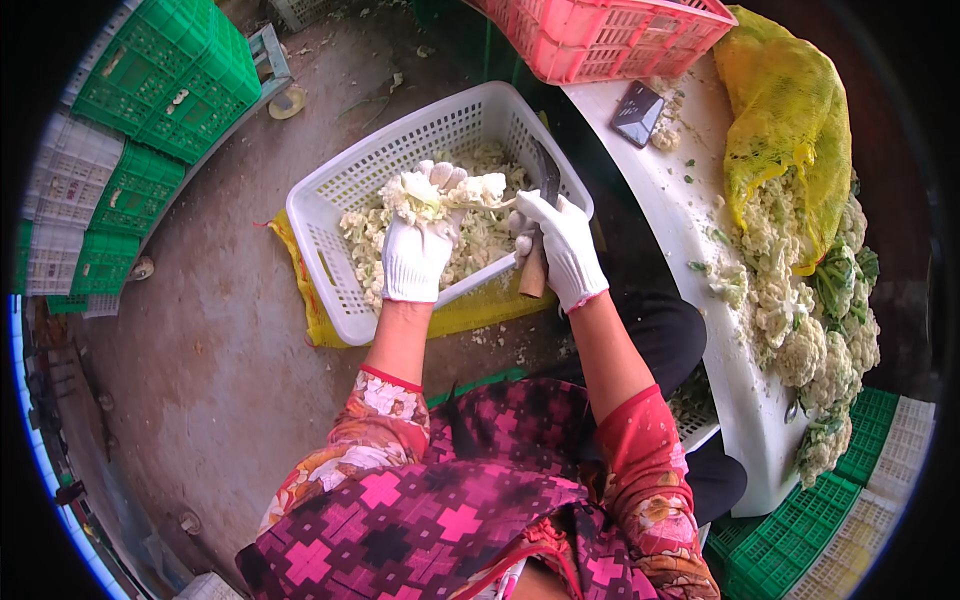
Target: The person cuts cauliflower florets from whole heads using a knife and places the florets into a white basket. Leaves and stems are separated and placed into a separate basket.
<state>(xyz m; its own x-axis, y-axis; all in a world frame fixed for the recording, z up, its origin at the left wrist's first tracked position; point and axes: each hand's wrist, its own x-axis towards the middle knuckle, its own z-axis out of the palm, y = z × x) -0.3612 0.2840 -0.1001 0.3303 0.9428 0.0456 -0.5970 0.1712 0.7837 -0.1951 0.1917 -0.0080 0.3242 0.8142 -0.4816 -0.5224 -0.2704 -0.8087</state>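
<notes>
My left hand, in a white knit glove, holds a piece of cauliflower above a white plastic basket. My right hand, gloved alike, grips the wooden handle of a knife with a dark curved blade. The blade points away from me over the basket's right side. Between the two hands a cauliflower floret on a pale stem reaches to my right fingertips. Many cut florets lie in the basket below.
Beneath the basket lies a yellow mesh sack. The white table at right bears a phone, a pink crate, and a yellow mesh bag spilling cauliflower heads. Green crates are stacked at left on a wheeled base.
</notes>
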